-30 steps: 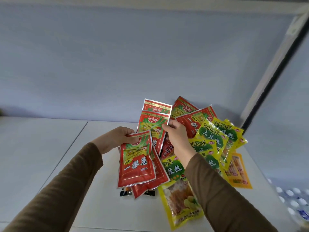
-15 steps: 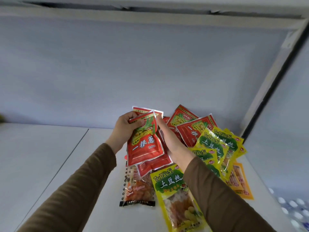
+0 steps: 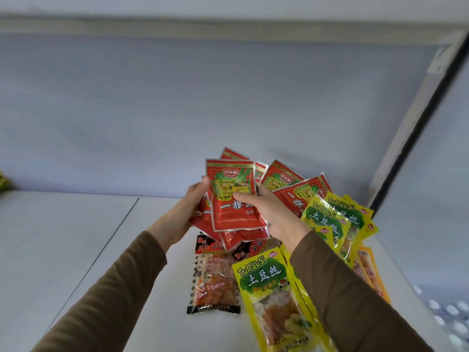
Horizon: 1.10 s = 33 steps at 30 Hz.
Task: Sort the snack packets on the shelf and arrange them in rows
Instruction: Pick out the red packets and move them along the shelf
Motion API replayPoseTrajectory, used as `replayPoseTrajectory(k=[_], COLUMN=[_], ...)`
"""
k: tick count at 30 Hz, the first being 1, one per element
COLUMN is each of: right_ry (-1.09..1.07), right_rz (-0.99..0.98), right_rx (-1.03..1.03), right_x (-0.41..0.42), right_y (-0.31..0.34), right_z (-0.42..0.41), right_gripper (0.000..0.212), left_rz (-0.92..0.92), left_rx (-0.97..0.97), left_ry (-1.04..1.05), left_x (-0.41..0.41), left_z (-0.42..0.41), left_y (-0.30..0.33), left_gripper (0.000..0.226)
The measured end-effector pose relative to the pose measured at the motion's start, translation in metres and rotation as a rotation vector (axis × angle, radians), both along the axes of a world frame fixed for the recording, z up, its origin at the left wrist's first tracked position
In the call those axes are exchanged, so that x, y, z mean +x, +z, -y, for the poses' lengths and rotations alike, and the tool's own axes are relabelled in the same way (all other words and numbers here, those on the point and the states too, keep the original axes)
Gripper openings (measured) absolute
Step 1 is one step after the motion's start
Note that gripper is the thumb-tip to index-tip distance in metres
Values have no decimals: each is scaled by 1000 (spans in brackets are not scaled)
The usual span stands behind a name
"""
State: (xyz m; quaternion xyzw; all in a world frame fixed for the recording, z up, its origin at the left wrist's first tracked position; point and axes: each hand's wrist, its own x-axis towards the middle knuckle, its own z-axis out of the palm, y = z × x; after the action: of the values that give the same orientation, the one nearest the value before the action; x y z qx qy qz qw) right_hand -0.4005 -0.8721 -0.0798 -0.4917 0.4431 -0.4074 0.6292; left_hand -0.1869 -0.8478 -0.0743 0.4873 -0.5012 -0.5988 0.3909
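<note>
Hands meet over the pile: the left hand [image 3: 194, 199] grips the left edge of a fanned stack of glossy red foil snack packets [image 3: 232, 199] with silver borders, while the right hand [image 3: 270, 212] holds the same stack from the right, its thumb curled across the front packet's printed face. The stack is lifted above the white shelf surface [image 3: 76, 237], close to the pale grey back wall [image 3: 177, 97]. Behind and to the right of it, more red foil packets [image 3: 302, 196] lean against one another. Beside those lie crinkled yellow-and-green plastic packets [image 3: 330, 219], overlapping in a loose heap toward the shelf's right end, with orange packets [image 3: 368, 265] partly hidden beneath them. Nearer the person, a long yellow-and-green packet with a clear window [image 3: 274, 295] lies flat, just beside a transparent packet with black ends and dotted edges [image 3: 215, 283] holding orange strips. Both forearms wear brown knit sleeves [image 3: 114, 301].
</note>
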Motion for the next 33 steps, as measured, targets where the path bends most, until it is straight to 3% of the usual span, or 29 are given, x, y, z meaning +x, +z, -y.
replayPoseTrajectory(k=[6, 10, 13, 15, 19, 21, 24, 28, 30, 33], right_ry=[-156, -99, -29, -119, -580, -689, -645, -400, -381, -393], right_rz=[30, -32, -132, -286, -739, -1038, -1255, -1230, -1165, -1125], right_rx=[-67, -68, -29, -170, -426, -372, -191, -41, -78, -148], right_x=[26, 28, 14, -6, -84, -124, -155, -154, -148, -136], right_y=[1, 4, 13, 20, 26, 23, 23, 24, 22, 21], right_z=[-11, -16, -17, -14, 7, 20, 36, 52, 57, 63], right_gripper=[53, 53, 77, 82, 57, 56, 63, 41, 28, 29], left_rz=[-131, -178, -210, -211, -231, -235, -224, -227, -222, -220], left_rx=[50, 60, 63, 64, 75, 82, 88, 79, 71, 67], left_ry=[-139, -104, -72, -67, -62, -50, -43, -62, -57, -39], left_x=[-19, -24, -27, -28, -22, -20, -22, -24, -23, -20], left_z=[-11, -11, -11, -11, -10, -10, -11, -12, -12, -12], left_y=[-8, -12, -14, -15, -20, -21, -23, -24, -23, -22], left_gripper=[75, 68, 72, 81, 79, 75, 82, 83, 83, 79])
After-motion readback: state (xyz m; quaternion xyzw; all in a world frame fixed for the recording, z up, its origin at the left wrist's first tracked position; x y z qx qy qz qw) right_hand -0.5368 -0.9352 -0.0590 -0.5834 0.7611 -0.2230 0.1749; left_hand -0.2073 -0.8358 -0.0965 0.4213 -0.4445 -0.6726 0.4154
